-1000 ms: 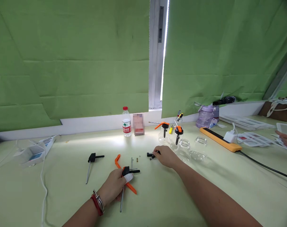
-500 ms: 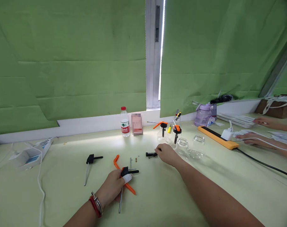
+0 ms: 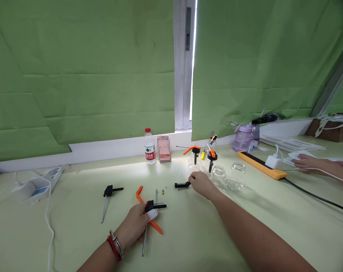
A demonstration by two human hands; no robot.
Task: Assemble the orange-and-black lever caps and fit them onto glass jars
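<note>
My left hand (image 3: 135,223) is closed around a black-headed part (image 3: 150,206) with a dark peg to the right and a metal rod pointing down. Across it, partly hidden by my fingers, lies a bent orange lever (image 3: 156,226). My right hand (image 3: 201,183) pinches the end of a slim black piece (image 3: 182,185) low over the table, with a coil spring (image 3: 183,189) beside it. Thin metal pins (image 3: 157,195) and small brown bits (image 3: 163,192) lie between my hands. Another black-headed part (image 3: 109,190) with a rod rests at the left.
Glass jars (image 3: 238,170) stand at the right, some with orange-and-black tops (image 3: 212,155). Behind are a red-capped water bottle (image 3: 150,149) and a purple jug (image 3: 243,139). A yellow-edged power strip (image 3: 262,165) lies right, near another person's hand (image 3: 304,161). White cables (image 3: 48,219) run left.
My right hand has shifted slightly right, showing more of the slim black piece and spring. My left hand stays put. At the far right, the other person's hands have moved.
</note>
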